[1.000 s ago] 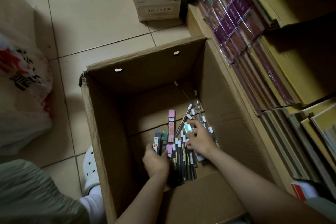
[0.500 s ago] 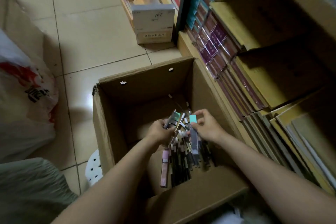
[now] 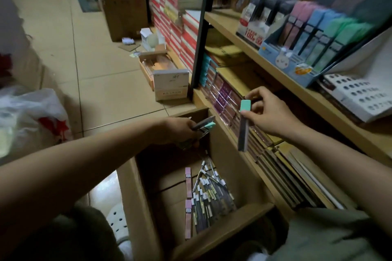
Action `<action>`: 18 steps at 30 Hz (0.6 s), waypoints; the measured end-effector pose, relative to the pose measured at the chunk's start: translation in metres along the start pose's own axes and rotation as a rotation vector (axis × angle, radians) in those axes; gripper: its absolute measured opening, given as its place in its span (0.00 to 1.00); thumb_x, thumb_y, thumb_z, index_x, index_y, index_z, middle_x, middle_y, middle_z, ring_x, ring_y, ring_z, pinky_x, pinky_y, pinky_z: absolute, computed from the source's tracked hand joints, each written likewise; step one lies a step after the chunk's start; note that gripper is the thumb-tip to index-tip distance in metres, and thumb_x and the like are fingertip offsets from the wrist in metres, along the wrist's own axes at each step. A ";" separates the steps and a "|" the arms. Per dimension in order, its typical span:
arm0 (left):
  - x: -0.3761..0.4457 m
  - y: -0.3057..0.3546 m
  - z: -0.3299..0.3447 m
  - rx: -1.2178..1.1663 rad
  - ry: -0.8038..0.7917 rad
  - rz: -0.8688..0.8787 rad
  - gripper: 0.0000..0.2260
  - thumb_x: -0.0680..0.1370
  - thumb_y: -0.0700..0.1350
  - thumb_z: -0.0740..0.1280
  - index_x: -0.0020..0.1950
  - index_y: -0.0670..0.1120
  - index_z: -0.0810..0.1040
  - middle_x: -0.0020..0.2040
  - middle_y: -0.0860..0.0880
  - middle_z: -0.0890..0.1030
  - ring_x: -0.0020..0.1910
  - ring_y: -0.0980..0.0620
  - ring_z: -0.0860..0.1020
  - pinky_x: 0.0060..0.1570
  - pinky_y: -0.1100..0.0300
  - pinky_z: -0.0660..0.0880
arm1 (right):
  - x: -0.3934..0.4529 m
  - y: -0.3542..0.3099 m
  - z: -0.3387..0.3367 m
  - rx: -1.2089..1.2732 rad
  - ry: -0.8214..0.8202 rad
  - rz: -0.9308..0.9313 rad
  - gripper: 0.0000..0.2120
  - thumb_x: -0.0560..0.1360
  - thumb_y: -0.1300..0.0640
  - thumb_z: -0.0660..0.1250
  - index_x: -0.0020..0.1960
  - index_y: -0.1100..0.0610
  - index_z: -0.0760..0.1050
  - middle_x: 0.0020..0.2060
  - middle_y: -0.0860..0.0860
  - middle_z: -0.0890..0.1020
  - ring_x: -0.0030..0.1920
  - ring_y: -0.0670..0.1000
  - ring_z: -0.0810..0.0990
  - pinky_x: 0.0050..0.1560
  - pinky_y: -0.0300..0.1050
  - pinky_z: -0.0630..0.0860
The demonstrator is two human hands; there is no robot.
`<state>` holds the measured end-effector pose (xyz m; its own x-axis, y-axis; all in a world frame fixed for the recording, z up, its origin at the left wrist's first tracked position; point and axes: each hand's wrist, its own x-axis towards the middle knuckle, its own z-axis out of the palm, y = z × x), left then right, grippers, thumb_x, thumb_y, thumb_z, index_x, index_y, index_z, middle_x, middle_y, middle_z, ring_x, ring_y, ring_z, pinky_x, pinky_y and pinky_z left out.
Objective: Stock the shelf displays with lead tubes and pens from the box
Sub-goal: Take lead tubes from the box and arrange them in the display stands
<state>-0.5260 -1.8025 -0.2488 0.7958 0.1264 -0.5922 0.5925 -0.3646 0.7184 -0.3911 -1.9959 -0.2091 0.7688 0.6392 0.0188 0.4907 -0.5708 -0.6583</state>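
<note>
Right of centre frame, right hand (image 3: 273, 114) pinches green-capped lead tube (image 3: 244, 126) by its top, long axis hanging near-vertical; blue display (image 3: 282, 60) lies up-right of it. Left hand (image 3: 180, 131), farther off, grips more tubes (image 3: 203, 125) above box (image 3: 135, 193)

Box (image 3: 212, 237) on floor, left of shelf (image 3: 275, 82) — pens (image 3: 212, 197) inside; display (image 3: 301, 48) on shelf.

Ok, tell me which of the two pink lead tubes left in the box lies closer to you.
The lower pink tube, by the box's near wall. The other pink tube lies beyond it, end to end.
</note>
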 end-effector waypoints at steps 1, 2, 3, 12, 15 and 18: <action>-0.003 0.001 0.001 -0.035 -0.007 0.023 0.07 0.82 0.45 0.60 0.56 0.46 0.76 0.46 0.48 0.79 0.46 0.52 0.77 0.44 0.61 0.74 | -0.004 -0.003 -0.005 0.001 0.007 0.001 0.19 0.74 0.56 0.72 0.61 0.46 0.70 0.51 0.48 0.81 0.49 0.47 0.81 0.45 0.45 0.83; -0.004 0.003 0.002 -0.064 -0.010 0.047 0.07 0.82 0.45 0.60 0.55 0.45 0.76 0.46 0.47 0.79 0.46 0.52 0.77 0.46 0.60 0.74 | -0.008 -0.005 -0.009 -0.004 0.015 0.003 0.20 0.74 0.56 0.72 0.62 0.46 0.71 0.51 0.48 0.81 0.49 0.47 0.81 0.45 0.46 0.83; -0.004 0.004 0.003 -0.091 -0.006 0.072 0.07 0.82 0.45 0.60 0.55 0.45 0.76 0.45 0.47 0.78 0.45 0.51 0.77 0.47 0.58 0.74 | -0.011 -0.007 -0.012 -0.012 0.022 0.007 0.20 0.74 0.57 0.72 0.62 0.46 0.72 0.52 0.49 0.80 0.50 0.47 0.81 0.46 0.48 0.83; 0.008 0.025 0.004 -0.349 -0.053 0.239 0.07 0.81 0.51 0.62 0.56 0.51 0.76 0.42 0.48 0.77 0.38 0.52 0.75 0.35 0.60 0.76 | -0.016 -0.022 -0.040 0.120 0.066 0.041 0.15 0.73 0.60 0.72 0.56 0.47 0.75 0.51 0.51 0.80 0.46 0.49 0.84 0.41 0.45 0.84; 0.003 0.050 -0.003 -0.408 -0.083 0.391 0.08 0.78 0.54 0.66 0.51 0.51 0.79 0.38 0.51 0.79 0.34 0.56 0.76 0.33 0.62 0.75 | -0.012 -0.030 -0.062 0.199 0.093 0.057 0.14 0.71 0.58 0.75 0.54 0.51 0.75 0.48 0.52 0.83 0.40 0.47 0.86 0.38 0.41 0.83; -0.004 0.076 -0.008 -0.388 -0.104 0.542 0.12 0.73 0.56 0.71 0.52 0.53 0.80 0.41 0.52 0.82 0.35 0.57 0.79 0.33 0.64 0.75 | -0.013 -0.037 -0.083 0.379 0.110 0.086 0.18 0.68 0.57 0.77 0.55 0.56 0.74 0.45 0.54 0.85 0.40 0.53 0.86 0.41 0.49 0.84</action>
<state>-0.4832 -1.8235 -0.1886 0.9886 -0.0776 -0.1288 0.1298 0.0090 0.9915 -0.3848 -2.0255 -0.1223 0.8497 0.5270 0.0186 0.2526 -0.3758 -0.8916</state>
